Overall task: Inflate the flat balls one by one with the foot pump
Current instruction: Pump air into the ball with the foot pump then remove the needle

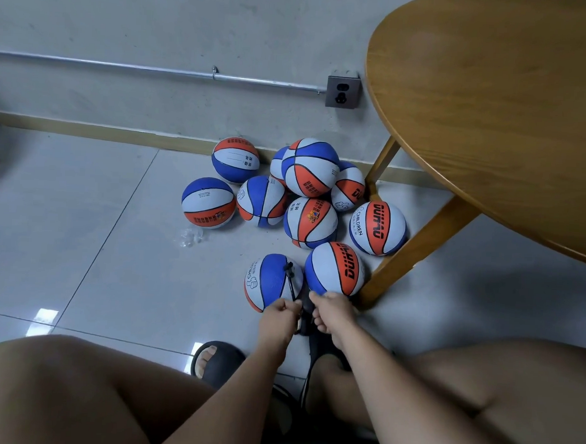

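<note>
A blue, white and orange ball (269, 280) lies on the floor just ahead of my feet, with the black pump hose (291, 281) plugged into its top. My left hand (282, 312) pinches the near end of that hose below the ball. My right hand (331, 311) grips the black pump (306, 313), which stands between both hands and is mostly hidden by them. A second ball (336, 270) sits right beside, touching my right fingers. Several more balls (310, 167) are piled against the wall.
A round wooden table (494, 116) overhangs the right side, its legs (417, 246) reaching the floor next to the balls. A crumpled clear plastic wrapper (191, 237) lies on the tiles at left. My knees and black sandals (218, 362) fill the foreground. A wall socket (342, 91) is behind.
</note>
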A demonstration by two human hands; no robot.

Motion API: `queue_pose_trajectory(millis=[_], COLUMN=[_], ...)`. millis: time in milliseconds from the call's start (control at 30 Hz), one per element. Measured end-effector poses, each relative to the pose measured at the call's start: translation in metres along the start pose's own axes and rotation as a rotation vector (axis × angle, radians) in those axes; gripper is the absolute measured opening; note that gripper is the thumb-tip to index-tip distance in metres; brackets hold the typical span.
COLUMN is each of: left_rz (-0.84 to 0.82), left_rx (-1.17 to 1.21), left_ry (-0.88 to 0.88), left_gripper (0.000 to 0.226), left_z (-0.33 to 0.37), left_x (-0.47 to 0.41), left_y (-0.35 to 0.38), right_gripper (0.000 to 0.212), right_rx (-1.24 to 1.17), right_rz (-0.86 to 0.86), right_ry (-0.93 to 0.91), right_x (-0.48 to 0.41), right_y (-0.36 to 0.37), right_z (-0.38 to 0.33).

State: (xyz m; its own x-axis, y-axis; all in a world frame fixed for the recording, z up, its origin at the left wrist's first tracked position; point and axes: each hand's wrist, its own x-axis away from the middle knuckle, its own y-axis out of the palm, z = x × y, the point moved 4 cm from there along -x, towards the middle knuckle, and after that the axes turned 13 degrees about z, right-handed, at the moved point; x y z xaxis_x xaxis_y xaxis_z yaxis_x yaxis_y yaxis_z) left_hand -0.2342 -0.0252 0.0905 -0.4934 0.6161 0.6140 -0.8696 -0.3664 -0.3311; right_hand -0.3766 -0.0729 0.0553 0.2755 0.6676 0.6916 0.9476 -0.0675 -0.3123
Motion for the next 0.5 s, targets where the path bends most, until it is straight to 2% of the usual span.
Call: queue_pose_trajectory(millis=[167,500], left_rz=[0.018,-0.053], left_rx=[0.249,0.045], left_ry=[0.09,0.024], left_gripper=[0.032,0.032], left_z=[0.055,0.008], left_x=[-0.001,-0.01], left_y=[0.002,0.005], right_gripper=[0.031,0.03], right_rx=[-0.154,-0.022], right_rz=[0.027,-0.016], right_ry=[-0.151,-0.056], right_x=[0.017,0.005], right_y=[-0.003,-0.006], right_z=[-0.069,-0.017])
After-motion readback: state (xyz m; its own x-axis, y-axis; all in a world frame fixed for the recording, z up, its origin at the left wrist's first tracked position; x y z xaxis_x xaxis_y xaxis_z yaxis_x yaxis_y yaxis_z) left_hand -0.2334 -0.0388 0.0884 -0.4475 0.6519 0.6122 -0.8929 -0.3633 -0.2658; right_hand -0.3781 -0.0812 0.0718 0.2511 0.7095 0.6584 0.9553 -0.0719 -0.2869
